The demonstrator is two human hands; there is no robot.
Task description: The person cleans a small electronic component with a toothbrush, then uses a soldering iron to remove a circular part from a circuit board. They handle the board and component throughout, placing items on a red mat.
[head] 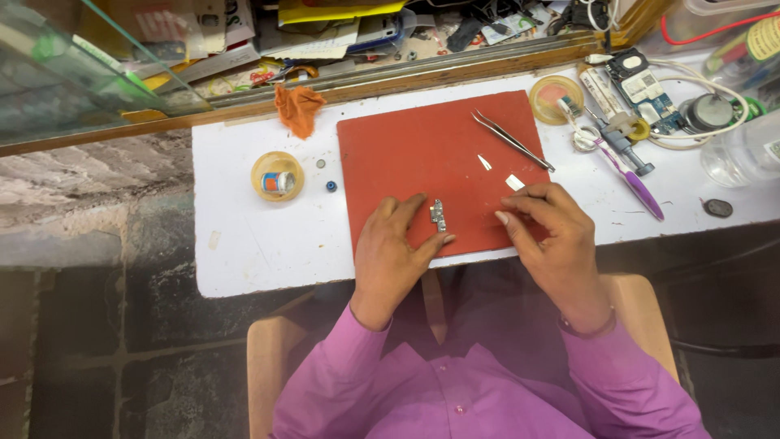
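Observation:
A red mat (pixel 422 154) lies on the white tabletop (pixel 260 236). On its near edge rests a small grey metal part (pixel 439 215). My left hand (pixel 394 248) lies flat on the mat, its fingertips touching the part from the left and from below. My right hand (pixel 548 232) rests at the mat's right corner, fingers curled together; whether it pinches anything is hidden. Two small white slips (pixel 514 182) lie just beyond it. Metal tweezers (pixel 512 140) lie on the mat's far right.
A round yellow dish (pixel 277 176) with a small item sits left of the mat, an orange cloth (pixel 297 108) behind it. To the right lie another yellow dish (pixel 555 97), a purple-handled brush (pixel 638 185), a circuit board (pixel 646 89), cables and a clear bottle (pixel 743 154).

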